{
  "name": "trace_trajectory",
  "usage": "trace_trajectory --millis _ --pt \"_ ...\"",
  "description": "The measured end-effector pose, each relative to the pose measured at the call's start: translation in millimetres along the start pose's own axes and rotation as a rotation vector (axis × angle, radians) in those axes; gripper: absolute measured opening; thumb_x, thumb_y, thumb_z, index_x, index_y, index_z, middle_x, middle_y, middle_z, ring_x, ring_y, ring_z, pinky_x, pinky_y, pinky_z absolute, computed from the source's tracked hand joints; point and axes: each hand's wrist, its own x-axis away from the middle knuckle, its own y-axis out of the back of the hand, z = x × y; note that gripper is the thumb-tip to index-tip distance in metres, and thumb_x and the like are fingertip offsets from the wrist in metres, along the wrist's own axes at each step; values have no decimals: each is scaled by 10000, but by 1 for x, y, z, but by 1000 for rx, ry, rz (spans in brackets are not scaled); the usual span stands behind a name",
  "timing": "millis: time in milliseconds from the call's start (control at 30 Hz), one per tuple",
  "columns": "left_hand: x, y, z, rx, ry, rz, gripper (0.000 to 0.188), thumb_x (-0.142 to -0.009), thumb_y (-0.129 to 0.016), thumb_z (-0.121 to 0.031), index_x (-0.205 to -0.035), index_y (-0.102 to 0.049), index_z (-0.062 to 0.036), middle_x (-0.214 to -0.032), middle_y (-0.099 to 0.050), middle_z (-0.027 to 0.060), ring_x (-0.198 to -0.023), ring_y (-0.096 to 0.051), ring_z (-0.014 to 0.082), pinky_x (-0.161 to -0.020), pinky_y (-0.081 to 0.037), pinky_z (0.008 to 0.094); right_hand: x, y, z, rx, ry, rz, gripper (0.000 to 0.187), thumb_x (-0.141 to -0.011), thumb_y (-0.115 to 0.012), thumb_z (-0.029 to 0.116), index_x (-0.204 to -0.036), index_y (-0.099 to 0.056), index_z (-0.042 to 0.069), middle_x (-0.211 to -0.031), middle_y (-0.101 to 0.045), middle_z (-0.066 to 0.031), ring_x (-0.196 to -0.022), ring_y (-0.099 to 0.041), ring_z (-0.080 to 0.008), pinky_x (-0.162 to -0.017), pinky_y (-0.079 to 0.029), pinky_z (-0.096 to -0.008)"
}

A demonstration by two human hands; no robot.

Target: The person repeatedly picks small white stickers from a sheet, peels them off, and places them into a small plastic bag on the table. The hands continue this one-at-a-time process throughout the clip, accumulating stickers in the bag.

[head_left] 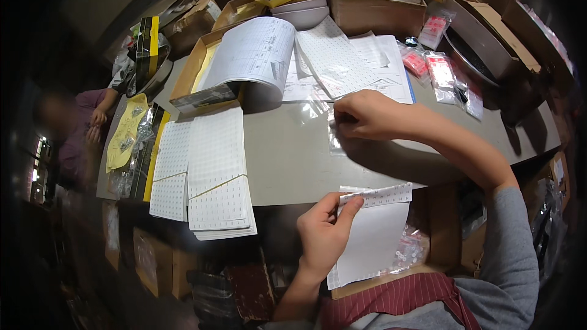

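Note:
My left hand [324, 232] holds a white label sheet [373, 238] by its upper left corner, just below the table's front edge; a strip of small printed labels runs along the sheet's top. My right hand [364, 116] reaches onto the grey table [287, 159] with its fingers pressed down on a small clear plastic bag [335, 137]. Whether the fingers pinch anything else is hidden. Under the sheet an open cardboard box [422, 250] holds bags of small clear parts.
Stacks of white label sheets [208, 165] lie at the table's left front. A curled sheet bundle [257, 55] and loose sheets [342, 61] lie behind. Red-printed bags [440, 70] sit right. Cardboard boxes [373, 12] line the back. Another person [79, 128] sits far left.

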Motion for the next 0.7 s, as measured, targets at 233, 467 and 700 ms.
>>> trace_trajectory --millis 233,467,700 --pt "2 3 5 -47 33 11 149 -927 -762 -64 -1025 -748 48 -779 -674 -12 -707 -509 27 -616 -421 207 43 21 -28 -51 -208 1 333 -915 -761 238 -1078 -604 -6 -864 -704 -166 -787 -695 -269 -727 -529 -390" --pt "1 -4 7 3 11 -4 146 -915 -790 -86 -1006 -761 23 -680 -634 -25 -576 -383 15 -492 -300 221 92 55 -22 65 -406 152 427 -864 -808 316 -1067 -612 -4 -867 -698 -147 -798 -679 -264 -701 -514 -388" --pt "2 -2 4 20 44 22 161 -944 -768 -92 -1028 -755 44 -740 -665 -22 -637 -466 5 -528 -366 194 57 25 -14 -196 -41 -61 245 -864 -710 157 -1003 -594 -8 -874 -661 -190 -809 -644 -333 -742 -510 -439"
